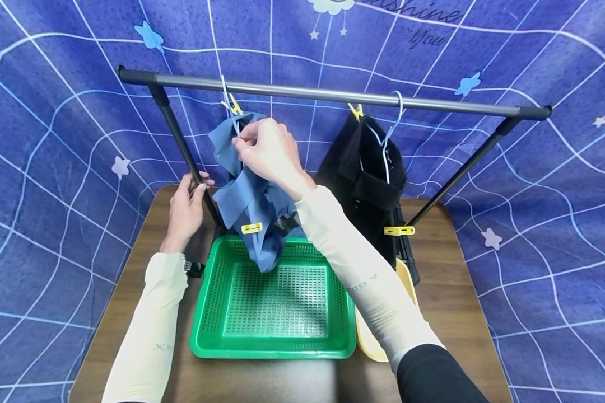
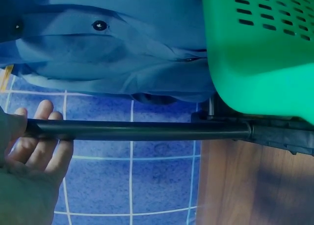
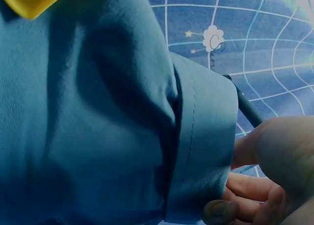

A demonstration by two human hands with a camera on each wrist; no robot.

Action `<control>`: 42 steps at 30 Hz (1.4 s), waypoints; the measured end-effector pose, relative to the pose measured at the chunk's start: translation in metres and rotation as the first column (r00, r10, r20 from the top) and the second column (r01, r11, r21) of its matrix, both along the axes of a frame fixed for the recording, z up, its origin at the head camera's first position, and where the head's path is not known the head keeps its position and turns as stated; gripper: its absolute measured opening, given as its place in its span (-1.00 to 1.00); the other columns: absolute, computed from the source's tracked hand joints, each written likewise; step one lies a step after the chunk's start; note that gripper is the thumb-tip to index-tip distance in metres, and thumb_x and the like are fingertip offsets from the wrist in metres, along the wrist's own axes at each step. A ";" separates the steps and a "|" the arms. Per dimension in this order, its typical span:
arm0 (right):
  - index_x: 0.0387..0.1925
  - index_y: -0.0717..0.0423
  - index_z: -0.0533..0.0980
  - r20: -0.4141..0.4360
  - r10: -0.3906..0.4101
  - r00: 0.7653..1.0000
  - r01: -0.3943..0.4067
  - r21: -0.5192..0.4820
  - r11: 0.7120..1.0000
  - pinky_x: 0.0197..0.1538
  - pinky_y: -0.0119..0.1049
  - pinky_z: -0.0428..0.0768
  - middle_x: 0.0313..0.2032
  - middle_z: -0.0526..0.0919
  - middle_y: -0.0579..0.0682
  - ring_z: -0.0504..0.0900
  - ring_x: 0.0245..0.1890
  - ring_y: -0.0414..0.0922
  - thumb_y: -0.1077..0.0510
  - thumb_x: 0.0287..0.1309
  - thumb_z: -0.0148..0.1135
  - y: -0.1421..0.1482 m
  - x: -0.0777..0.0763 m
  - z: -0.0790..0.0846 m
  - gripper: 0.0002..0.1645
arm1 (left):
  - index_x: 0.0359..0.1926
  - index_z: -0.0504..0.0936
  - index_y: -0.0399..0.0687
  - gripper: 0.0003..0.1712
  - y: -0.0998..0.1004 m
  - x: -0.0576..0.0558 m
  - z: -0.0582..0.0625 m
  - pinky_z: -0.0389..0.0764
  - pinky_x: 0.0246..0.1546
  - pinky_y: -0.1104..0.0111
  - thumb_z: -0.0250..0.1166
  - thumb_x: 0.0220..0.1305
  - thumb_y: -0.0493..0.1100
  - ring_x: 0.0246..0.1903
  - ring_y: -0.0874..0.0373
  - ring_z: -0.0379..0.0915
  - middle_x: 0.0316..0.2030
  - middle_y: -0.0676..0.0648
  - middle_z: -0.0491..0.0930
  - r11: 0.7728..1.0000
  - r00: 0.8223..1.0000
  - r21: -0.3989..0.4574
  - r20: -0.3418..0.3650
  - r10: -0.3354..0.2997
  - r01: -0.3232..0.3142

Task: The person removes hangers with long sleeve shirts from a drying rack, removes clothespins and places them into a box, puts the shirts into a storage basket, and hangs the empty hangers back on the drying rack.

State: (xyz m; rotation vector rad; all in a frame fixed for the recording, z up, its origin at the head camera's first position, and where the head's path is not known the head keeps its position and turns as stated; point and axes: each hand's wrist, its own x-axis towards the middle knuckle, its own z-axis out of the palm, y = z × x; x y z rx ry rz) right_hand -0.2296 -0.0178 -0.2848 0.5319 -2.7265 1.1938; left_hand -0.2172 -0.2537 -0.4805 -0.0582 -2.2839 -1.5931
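Note:
A blue shirt (image 1: 249, 193) hangs on a light-blue hanger (image 1: 225, 89), hooked over the rack's rail near its left end. My right hand (image 1: 269, 148) pinches the hanger at its neck, beside the shirt's collar; in the right wrist view its fingers are right at the collar (image 3: 203, 137), partly hidden behind it. Lower down, my left hand (image 1: 186, 207) holds the rack's left post (image 2: 132, 130), thumb on one side and fingers on the other. Yellow clips (image 1: 252, 228) are on the shirt's front and near the hanger's top.
To the right, a black shirt (image 1: 378, 193) hangs from another light-blue hanger (image 1: 398, 109), with yellow clips by it. Below the blue shirt stands a green basket (image 1: 274, 354), its far side under the shirt's hem. A pale yellow basket (image 1: 368, 341) sits partly behind my right arm.

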 end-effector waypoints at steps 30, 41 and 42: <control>-0.26 -0.13 0.82 -0.062 -0.008 0.998 0.004 -0.063 0.998 -0.26 -0.26 0.49 -0.50 0.72 -0.28 0.62 -0.40 -0.28 -0.01 0.47 0.33 0.005 0.016 0.023 -0.79 | 0.30 0.52 -0.21 -0.69 -0.008 -0.001 -0.002 0.48 0.26 0.48 0.06 0.71 -0.20 0.22 -0.09 0.61 0.14 -0.28 0.72 0.999 1.000 -0.044 0.022 -0.012 0.013; -0.21 -0.13 0.82 -0.074 0.007 0.997 -0.012 -0.066 0.998 -0.31 -0.27 0.44 -0.50 0.70 -0.27 0.59 -0.43 -0.25 -0.01 0.47 0.34 0.013 0.033 0.040 -0.81 | 0.28 0.56 -0.08 -0.68 -0.009 0.000 -0.001 0.46 0.24 0.52 0.09 0.72 -0.07 0.20 0.10 0.62 0.12 -0.14 0.75 0.995 0.999 -0.097 0.032 0.005 -0.002; -0.21 -0.12 0.82 -0.077 0.010 0.997 -0.016 -0.069 0.998 -0.31 -0.27 0.44 -0.51 0.70 -0.27 0.59 -0.43 -0.25 0.00 0.46 0.34 0.014 0.035 0.042 -0.82 | 0.28 0.56 -0.08 -0.68 -0.009 0.000 0.000 0.46 0.23 0.54 0.09 0.72 -0.07 0.20 0.11 0.62 0.12 -0.14 0.75 0.995 0.999 -0.098 0.033 0.006 -0.003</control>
